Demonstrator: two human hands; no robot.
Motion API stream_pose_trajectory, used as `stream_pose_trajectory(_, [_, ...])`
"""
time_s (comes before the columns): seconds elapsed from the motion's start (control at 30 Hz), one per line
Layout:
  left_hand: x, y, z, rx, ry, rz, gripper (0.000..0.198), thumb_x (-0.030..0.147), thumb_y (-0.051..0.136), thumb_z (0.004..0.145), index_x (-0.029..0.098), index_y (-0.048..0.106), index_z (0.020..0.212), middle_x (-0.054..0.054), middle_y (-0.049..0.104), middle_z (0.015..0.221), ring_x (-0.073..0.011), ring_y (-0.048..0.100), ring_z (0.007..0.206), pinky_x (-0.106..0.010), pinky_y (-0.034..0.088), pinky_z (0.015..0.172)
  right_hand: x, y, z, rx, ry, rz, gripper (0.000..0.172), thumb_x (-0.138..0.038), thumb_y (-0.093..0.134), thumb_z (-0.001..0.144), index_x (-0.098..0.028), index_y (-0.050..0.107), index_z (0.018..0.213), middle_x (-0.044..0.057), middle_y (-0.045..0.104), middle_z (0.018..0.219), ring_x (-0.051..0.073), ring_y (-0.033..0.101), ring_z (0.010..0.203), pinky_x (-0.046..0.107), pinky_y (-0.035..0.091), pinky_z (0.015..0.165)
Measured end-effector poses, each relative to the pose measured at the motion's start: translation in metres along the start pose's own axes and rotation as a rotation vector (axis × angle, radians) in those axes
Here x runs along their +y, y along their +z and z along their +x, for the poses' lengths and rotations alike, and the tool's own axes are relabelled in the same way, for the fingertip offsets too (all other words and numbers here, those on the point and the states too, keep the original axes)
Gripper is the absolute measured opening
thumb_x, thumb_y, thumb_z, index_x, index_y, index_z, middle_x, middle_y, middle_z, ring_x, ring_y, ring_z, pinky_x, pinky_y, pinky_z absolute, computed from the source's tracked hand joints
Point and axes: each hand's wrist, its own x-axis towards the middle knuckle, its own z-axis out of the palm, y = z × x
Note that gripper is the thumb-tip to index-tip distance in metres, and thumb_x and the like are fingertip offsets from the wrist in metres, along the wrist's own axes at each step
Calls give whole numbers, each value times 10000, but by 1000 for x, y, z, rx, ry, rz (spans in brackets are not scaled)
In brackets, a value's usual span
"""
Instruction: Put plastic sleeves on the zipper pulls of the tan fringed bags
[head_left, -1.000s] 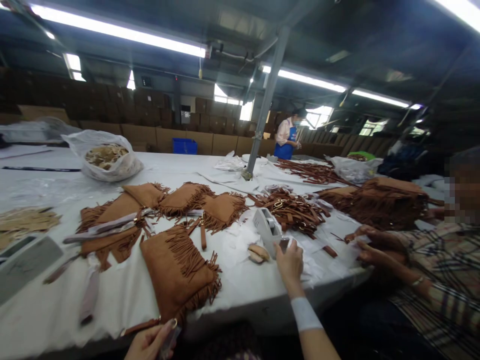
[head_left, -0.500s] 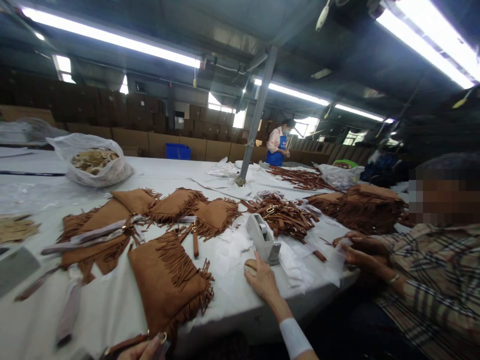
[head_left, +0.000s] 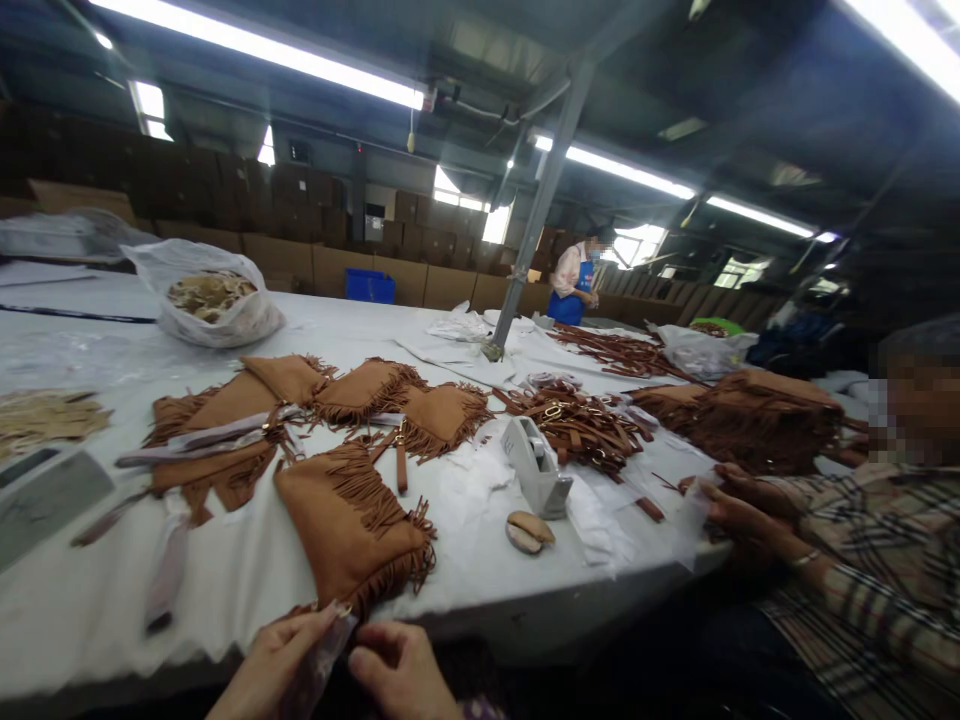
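At the table's front edge my left hand (head_left: 281,655) is closed on a strap (head_left: 326,650) with a pale clear-looking wrap and a gold metal ring near my fingertips. Just beside it my right hand (head_left: 405,668) has curled fingers against the wrapped part; what they pinch is hidden. Behind both hands lies a brown fringed bag (head_left: 349,530), and the strap seems to join its near corner. To the right of the bag sit a rounded tan object (head_left: 530,530) in two lobes and a grey tape dispenser (head_left: 536,470).
More fringed bags (head_left: 442,415) lie behind, with a heap of brown straps (head_left: 585,425) to their right. A plastic bag (head_left: 262,310) holds tan pieces. A grey box (head_left: 52,500) stands left. At right, a co-worker's hands (head_left: 731,500) hold a translucent sheet. A post (head_left: 536,200) rises mid-table.
My right hand has left the tan object by the tape dispenser and come back to my left hand. My left hand has risen further into view with the strap. The view has shifted left.
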Motion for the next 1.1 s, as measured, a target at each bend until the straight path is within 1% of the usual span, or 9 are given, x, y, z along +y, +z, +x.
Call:
stream_pose_trajectory(0.1, [0,-6,2,-76,-16,13,509,633,722,563,126,684,596,-68,649,647,-201,579,645,-270,478,602,5,36,5,-153,22,144,218,-510,703,691,-296,744,708,19,650,646,151,555,550,271,419,522])
stream_pose_trajectory(0.2, [-3,-14,-6,-90,68,122,483,608,685,640,131,707,716,-76,675,749,-221,599,718,-286,492,662,5,49,10,-79,84,161,360,-614,688,638,-259,705,579,-18,557,495,103,423,411,235,328,417])
stream_pose_trajectory(0.3, [-10,-29,-28,-183,166,255,418,478,742,657,161,700,927,-59,682,868,-217,603,821,-285,483,783,6,50,13,-64,130,187,412,-610,727,582,-200,696,611,-27,558,499,88,427,429,215,337,435])
stream_pose_trajectory(0.43, [-32,-65,-66,-317,-16,249,399,517,691,715,154,669,878,-21,620,639,-126,509,505,-222,423,520,9,50,19,-14,161,213,416,-539,740,621,-129,680,661,5,590,554,64,383,455,192,276,426])
stream_pose_trajectory(0.6, [-66,-106,-112,-110,-124,203,560,696,535,742,151,645,803,56,420,413,-59,230,337,-210,165,371,24,58,16,-51,262,245,386,-493,776,593,-124,674,642,-17,523,495,70,366,463,192,260,425])
stream_pose_trajectory(0.73, [-73,-111,-139,-180,-258,281,626,714,412,795,155,688,846,16,504,468,-88,306,374,-225,237,399,36,67,9,-78,281,208,388,-500,765,604,-123,678,634,2,569,518,75,377,462,199,274,424])
stream_pose_trajectory(0.8, [-66,-108,-139,-199,-208,424,551,635,423,838,166,708,790,-20,597,576,-124,452,480,-231,352,482,38,69,7,-83,276,177,401,-512,756,608,-120,682,639,9,588,523,75,380,454,201,282,422])
stream_pose_trajectory(0.97, [-35,-84,-92,91,159,576,411,473,589,781,188,665,1067,-71,689,1048,-241,601,972,-292,449,841,32,71,8,-101,247,116,412,-514,749,617,-109,691,664,18,609,542,69,383,448,197,286,421])
stream_pose_trajectory(1.1, [-38,-54,-55,21,47,304,496,610,482,806,138,631,824,-42,665,651,-165,594,516,-261,444,513,28,64,10,-94,208,48,418,-528,733,635,-113,697,671,-10,560,499,73,395,449,197,302,431])
